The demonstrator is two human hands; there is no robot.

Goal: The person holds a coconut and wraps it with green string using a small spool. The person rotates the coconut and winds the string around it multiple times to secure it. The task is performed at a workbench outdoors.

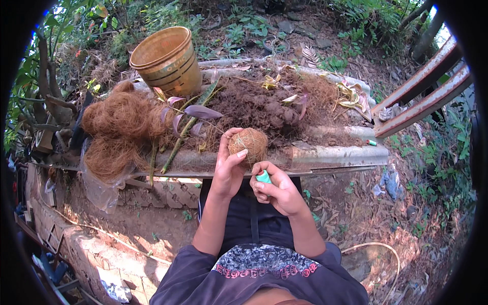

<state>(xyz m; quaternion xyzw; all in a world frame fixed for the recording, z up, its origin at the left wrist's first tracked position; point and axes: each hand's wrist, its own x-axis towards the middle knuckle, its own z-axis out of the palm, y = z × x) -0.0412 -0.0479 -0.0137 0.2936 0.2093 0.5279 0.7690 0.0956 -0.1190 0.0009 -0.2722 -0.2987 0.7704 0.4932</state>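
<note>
Coir-wrapped ball (249,143): rough, matt brown fibre, hairy surface. Green spool (263,177): smooth plastic, slight sheen. Loose coconut fibre pile (119,127): coarse, dry, tangled, matt. Soil heap (259,107): crumbly, matt dark brown. Pot (166,61): ribbed tan plastic, dull and dusty. Corrugated sheet (325,155): grey, matt, weathered. Rails (424,96): rusted metal, rough. Plastic bag (99,190): thin, clear, glossy film.
</note>
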